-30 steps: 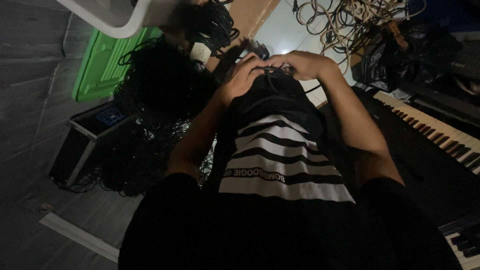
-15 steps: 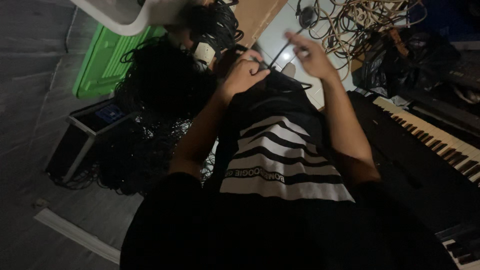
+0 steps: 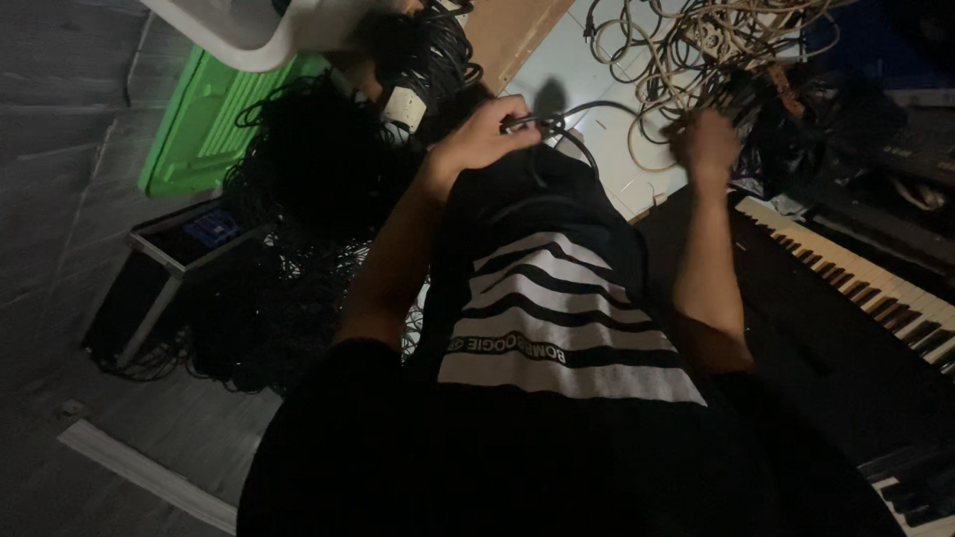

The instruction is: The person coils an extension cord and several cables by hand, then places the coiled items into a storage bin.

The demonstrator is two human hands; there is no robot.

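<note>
My left hand (image 3: 485, 137) is closed on the plug end of a black cable (image 3: 572, 139), held in front of my black shirt with white stripes. The cable loops down over the shirt and also runs off to the right. My right hand (image 3: 705, 145) is a fist out to the right, at the edge of a tangle of beige cables (image 3: 686, 40). It seems to grip the same black cable. The two hands are well apart.
A keyboard with black and white keys (image 3: 856, 283) lies at the right. A heap of black cables (image 3: 298, 229) covers the floor at the left, beside an open dark case (image 3: 169, 268) and a green crate (image 3: 199, 129). A white tub (image 3: 249, 30) is at the top.
Both hands were together on the cable a second ago. My right hand has swung out to the right toward the beige tangle, and my left hand has stayed in place.
</note>
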